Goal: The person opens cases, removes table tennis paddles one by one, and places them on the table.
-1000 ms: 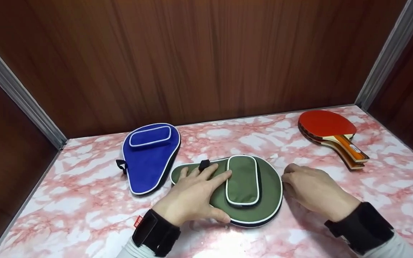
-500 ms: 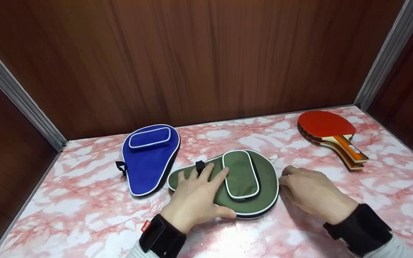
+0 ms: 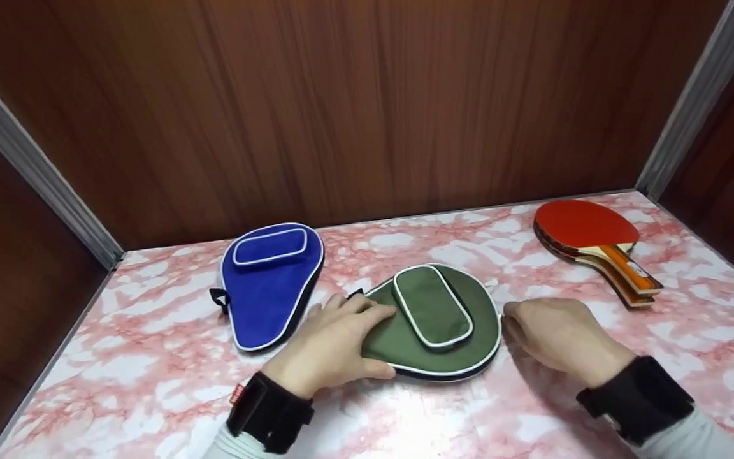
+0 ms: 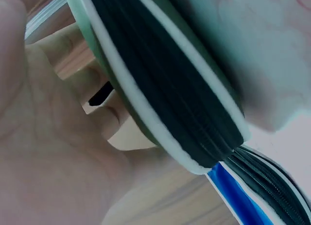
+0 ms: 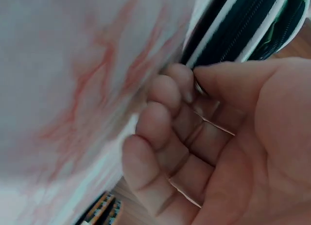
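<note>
A green table tennis paddle case (image 3: pixel 380 335) with white piping and a raised front pocket (image 3: pixel 434 306) lies flat in the head view. My left hand (image 3: pixel 325 347) holds it across its narrow end, fingers over the top and thumb along the near edge; the tip is hidden beneath the hand. At the round end, my right hand (image 3: pixel 561 335) pinches what looks like the zipper pull (image 5: pixel 199 87) between thumb and forefinger, mostly covered by the fingers. The case's black zipper side (image 4: pixel 165 74) faces the left wrist camera.
A blue paddle case (image 3: pixel 265 290) with a black loop lies at the left. Two stacked table tennis paddles (image 3: pixel 587 226), red rubber uppermost, lie at the far right. Brown wood-grain panels (image 3: pixel 367 115) stand behind and at both sides of the marbled table (image 3: pixel 150 376).
The green case has turned slightly and shifted away from me. My left hand has slid left along it, uncovering more of its middle. The right hand stays at the round end.
</note>
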`<state>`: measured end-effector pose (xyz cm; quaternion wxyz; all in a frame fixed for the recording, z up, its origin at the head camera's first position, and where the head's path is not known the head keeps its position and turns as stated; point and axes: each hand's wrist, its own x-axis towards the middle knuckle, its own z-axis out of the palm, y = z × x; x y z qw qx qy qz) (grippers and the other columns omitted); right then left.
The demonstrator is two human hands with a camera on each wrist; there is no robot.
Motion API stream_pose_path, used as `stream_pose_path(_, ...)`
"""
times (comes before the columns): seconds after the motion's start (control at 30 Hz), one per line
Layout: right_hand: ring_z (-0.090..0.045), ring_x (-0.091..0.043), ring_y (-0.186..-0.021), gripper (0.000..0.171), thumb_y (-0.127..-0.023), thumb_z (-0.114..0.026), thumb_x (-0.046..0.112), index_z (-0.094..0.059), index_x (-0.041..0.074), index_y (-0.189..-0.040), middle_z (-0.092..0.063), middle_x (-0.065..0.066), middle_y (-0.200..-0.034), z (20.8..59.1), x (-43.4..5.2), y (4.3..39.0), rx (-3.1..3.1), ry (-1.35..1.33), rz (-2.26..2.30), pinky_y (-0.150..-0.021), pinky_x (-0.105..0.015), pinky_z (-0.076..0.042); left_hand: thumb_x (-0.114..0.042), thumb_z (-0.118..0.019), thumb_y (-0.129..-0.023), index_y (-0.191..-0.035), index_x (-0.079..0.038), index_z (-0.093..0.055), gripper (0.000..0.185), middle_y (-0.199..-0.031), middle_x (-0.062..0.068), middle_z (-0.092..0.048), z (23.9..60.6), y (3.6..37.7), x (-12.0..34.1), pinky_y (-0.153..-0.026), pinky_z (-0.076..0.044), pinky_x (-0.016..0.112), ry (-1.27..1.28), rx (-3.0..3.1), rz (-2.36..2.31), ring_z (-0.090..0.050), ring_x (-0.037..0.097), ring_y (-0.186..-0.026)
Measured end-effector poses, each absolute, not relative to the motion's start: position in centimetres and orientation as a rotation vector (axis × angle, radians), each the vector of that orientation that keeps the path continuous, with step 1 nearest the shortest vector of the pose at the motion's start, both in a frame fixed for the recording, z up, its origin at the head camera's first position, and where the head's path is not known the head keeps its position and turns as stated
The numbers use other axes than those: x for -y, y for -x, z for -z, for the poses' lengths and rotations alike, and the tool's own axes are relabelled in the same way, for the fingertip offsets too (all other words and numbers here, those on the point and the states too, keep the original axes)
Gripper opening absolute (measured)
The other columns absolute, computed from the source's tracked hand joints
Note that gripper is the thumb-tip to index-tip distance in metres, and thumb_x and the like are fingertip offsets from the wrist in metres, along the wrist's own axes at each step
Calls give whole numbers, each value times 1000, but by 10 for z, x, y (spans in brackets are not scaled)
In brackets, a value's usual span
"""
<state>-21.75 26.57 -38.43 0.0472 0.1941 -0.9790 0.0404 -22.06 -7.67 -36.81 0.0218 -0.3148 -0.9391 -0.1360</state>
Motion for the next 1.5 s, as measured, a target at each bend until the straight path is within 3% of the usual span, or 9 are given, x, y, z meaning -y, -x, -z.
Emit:
stream_pose_path(0.23,-64,-26,-66,24,-105,-66,16,-61,17,-81,-52,2,-66,383,-274,232,3017,-541,-143,-63,-56,-54,-44,-90,-87,-149,-20,-69,70,-140,4,-65,365,218,70,-96,-55,53,1021,2901,474,-57,32,-123)
stream_pose_path(0.53,-66,-22,-70,23,-104,-67,15,-62,20,-82,-52,6,-65,389,-267,230,2983,-625,-186,-67,-53,-55,-43,-92,-86,-143,-21,-70,66,-135,5,-65,370,217,74,-87,-58,55,982,2875,420,-58,30,-118)
stream_pose_path(0.73,-70,-27,-74,21,-105,-68,19,-63,20,-84,-57,4,-67,390,-264,219,3004,-620,-118,-70,-55,-57,-45,-91,-87,-145,-21,-69,67,-136,5,-64,372,216,73,-87,-57,57,955,2901,417,-57,30,-119)
stream_pose_path(1.2,-66,-29,-64,31,-98,-70,17,-59,19,-69,-61,-1,-63,382,-246,199,2988,-691,-24,-63,-54,-55,-44,-91,-86,-143,-21,-70,65,-134,4,-64,370,215,74,-84,-57,57,932,2895,413,-57,30,-118)
stream_pose_path(1.5,-69,-30,-66,25,-98,-73,17,-59,19,-77,-63,0,-63,383,-237,188,2945,-727,-7,-65,-52,-55,-45,-90,-87,-144,-21,-69,65,-132,4,-64,371,215,72,-83,-57,56,924,2889,379,-57,30,-117)
